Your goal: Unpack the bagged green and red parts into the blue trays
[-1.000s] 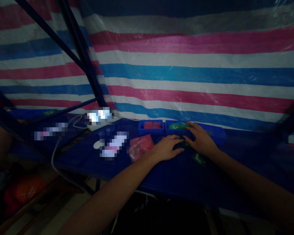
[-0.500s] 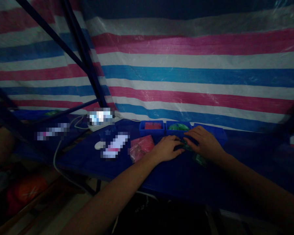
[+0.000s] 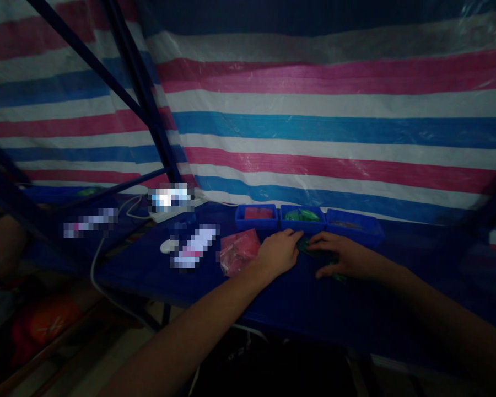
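Between my hands, a crumpled green plastic packet (image 3: 309,246) lies on the blue table. My left hand (image 3: 278,252) rests at its left side, fingers laid forward on the tabletop and touching or close to the packet's edge. Over its right part is my right hand (image 3: 342,255), with thumb and fingers apart. Another bit of green plastic (image 3: 339,278) shows under the right thumb. Left of my left hand sit red packets in clear wrap (image 3: 238,251). Dim light blurs the finer details.
At the back stand three blue bins: one with red packets (image 3: 257,218), one with green packets (image 3: 301,216), one with thin dark items (image 3: 351,223). Left are a pixelated phone-like object (image 3: 196,245), a white oval item (image 3: 169,246) and a power strip (image 3: 179,209). A person's arm (image 3: 4,245) is far left.
My right hand has moved down and right, off the bins' front, uncovering the right bin. My left hand has drawn slightly left, its thumb tucked in. The red packets have stayed put.
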Available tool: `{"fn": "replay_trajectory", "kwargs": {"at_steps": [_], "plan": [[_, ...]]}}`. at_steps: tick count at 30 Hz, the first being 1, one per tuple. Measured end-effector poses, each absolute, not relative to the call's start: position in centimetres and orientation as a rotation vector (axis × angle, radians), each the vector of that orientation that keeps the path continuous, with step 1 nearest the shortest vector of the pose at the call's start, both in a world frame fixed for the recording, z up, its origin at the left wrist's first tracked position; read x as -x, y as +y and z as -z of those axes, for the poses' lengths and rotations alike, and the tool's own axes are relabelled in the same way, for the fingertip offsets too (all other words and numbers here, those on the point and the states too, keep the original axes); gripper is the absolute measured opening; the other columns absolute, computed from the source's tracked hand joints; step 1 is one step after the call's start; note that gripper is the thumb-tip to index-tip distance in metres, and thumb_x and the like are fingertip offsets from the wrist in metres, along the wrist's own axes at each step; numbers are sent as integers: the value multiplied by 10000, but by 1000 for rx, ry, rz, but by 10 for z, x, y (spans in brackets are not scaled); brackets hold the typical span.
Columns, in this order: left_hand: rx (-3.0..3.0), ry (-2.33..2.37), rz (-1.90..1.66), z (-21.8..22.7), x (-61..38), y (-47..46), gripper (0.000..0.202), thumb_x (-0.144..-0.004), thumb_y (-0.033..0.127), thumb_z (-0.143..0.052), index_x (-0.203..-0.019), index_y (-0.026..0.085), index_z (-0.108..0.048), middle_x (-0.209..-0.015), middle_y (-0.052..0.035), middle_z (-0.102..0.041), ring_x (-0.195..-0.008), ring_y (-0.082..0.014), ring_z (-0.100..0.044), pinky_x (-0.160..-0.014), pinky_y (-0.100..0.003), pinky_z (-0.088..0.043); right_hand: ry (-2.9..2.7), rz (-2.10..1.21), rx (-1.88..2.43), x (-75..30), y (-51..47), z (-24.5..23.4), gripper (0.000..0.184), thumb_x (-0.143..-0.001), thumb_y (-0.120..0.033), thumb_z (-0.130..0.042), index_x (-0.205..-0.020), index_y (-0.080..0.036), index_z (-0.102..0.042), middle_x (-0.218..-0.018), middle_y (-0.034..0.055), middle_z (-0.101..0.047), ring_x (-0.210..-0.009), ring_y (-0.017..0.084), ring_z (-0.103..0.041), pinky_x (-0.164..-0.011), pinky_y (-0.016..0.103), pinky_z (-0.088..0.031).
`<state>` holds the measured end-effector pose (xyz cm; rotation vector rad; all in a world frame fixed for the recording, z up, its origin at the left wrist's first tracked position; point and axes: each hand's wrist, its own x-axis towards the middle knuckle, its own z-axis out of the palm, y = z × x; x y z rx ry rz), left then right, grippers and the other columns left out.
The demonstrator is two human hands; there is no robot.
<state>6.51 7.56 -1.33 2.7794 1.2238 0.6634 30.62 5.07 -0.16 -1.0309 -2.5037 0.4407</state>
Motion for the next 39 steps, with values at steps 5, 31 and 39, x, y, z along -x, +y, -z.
{"fn": "replay_trajectory", "kwargs": {"at_steps": [5,31,39], "plan": [[-2753,859,-709,12,-68,78,521,-851,127,-547,-1365,209,-566,-1253,-102,-637,-1158,-254,-624,-1016,-381,-518,-2443,-405,985,-292,52,12,429,-904,-477,-668,-1310,-338,-652,-1293,75,-635,-1202,272,-611,-1068,442,-476],[-2193,888,-1036,-3,-68,83,356,-886,455,-690,-1096,175,-754,-984,-63,-774,-808,-172,-713,-732,-267,-541,-2060,-214,1213,-290,56,18,246,-922,-359,-619,-1132,-253,-691,-1012,45,-759,-819,230,-719,-740,367,-557],[-2261,903,-1083,0,-69,86,289,-850,283,-732,-1119,177,-726,-940,-39,-759,-813,-164,-692,-724,-268,-517,-1753,-603,1193,-289,57,21,361,-832,-475,-728,-1087,-222,-692,-980,62,-772,-824,245,-745,-736,368,-595]]}}
